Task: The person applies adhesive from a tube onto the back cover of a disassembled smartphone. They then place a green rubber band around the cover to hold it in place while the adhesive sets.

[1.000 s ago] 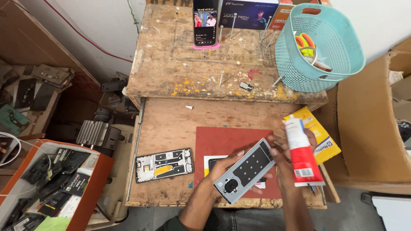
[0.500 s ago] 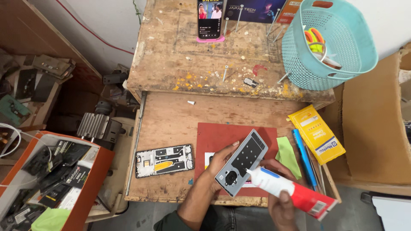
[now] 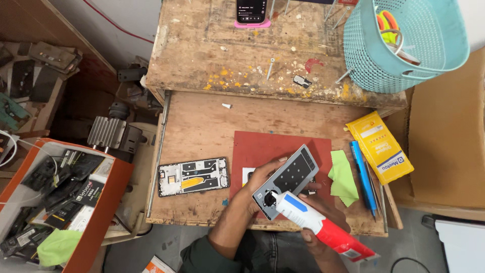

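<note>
My left hand holds a grey phone back cover tilted above the red mat, its inner side with dark patches facing up. My right hand grips a white, blue and red glue tube, its black nozzle touching the cover's lower corner by the camera ring. An opened phone frame lies flat on the wooden bench to the left of the mat.
A green cloth, a blue pen-like tool and a yellow packet lie right of the mat. A teal basket and a propped phone stand on the upper shelf. An orange box of parts sits lower left.
The tube has swung down from upright to lying across, its nozzle now at the cover's lower corner. The cover has tilted a little in my left hand.
</note>
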